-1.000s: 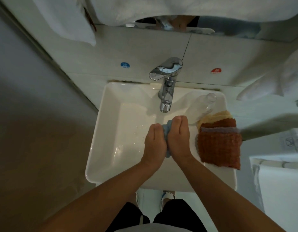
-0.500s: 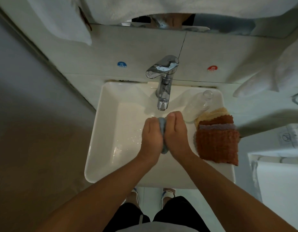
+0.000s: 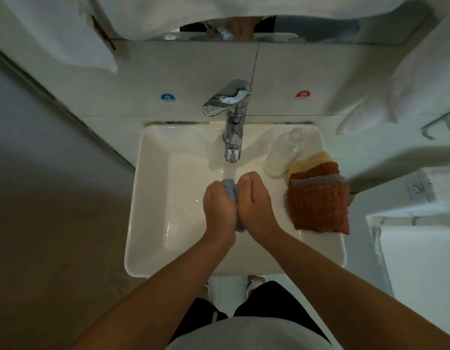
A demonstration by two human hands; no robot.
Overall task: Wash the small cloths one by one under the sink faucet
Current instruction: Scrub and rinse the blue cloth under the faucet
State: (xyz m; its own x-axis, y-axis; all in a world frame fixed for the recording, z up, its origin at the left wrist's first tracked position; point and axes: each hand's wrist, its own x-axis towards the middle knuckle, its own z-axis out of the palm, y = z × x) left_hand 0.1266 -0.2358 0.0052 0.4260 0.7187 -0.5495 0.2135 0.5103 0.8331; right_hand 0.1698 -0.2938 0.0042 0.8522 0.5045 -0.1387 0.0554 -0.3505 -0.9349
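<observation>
A small blue-grey cloth is bunched between my two hands over the white sink, just below the chrome faucet. My left hand and my right hand both grip it, knuckles up and pressed close together. Only the cloth's top and a bit at the wrists show. A thin stream of water runs from the spout onto the cloth. A stack of small cloths, rust-brown on top with grey, brown and yellow ones beneath, lies on the sink's right rim.
A clear plastic bottle lies on the rim beside the stack. Blue cold and red hot stickers mark the tiled wall. White towels hang at the upper right and upper left. A wall stands close on the left.
Both hands with the blue-grey cloth have shifted slightly up toward the spout and rubbed against each other; the stack and bottle have not moved.
</observation>
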